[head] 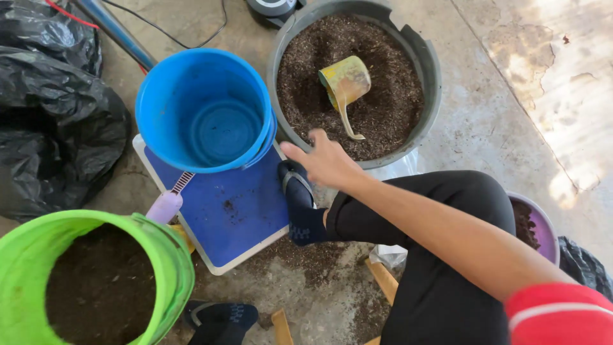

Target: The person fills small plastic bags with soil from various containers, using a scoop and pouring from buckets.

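Stained concrete floor (511,96), soil spilled; right hand (325,160) open, empty, above grey tub (431,70).

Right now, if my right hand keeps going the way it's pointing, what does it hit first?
Most likely the blue bucket. The right hand points left past the grey soil tub's rim, and the bucket's side lies just ahead of the fingers. Depth is unclear, so it could pass above.

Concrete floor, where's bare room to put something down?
Bare concrete floor lies open right of the gray tub, and a small patch sits between the black bags and the blue bucket. Around the scale, green bucket and right hand it's crowded.
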